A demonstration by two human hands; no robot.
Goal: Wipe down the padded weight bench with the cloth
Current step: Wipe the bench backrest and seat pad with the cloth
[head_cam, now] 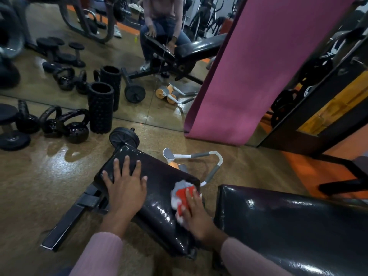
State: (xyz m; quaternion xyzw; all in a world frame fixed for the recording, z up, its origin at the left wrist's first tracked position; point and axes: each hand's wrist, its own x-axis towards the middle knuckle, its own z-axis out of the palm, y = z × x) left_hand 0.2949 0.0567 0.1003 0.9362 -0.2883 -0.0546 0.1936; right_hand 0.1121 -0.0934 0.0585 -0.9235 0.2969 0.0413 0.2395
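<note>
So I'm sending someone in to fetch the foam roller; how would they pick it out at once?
Go to the wall mirror and look along its bottom edge, left of the hanging pink mat. The foam roller stands upright on the floor there, beside the black kettlebells. It alone is a tall, hollow, knobbly black cylinder.

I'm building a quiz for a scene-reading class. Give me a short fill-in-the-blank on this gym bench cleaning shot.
1. The right hand presses a red and ____ cloth on the seat pad.
2. The left hand lies ____ on the pad, holding nothing.
3. The foam roller stands upright in front of the ____.
4. The hanging mat is ____.

Missing words: white; flat; mirror; pink
</note>
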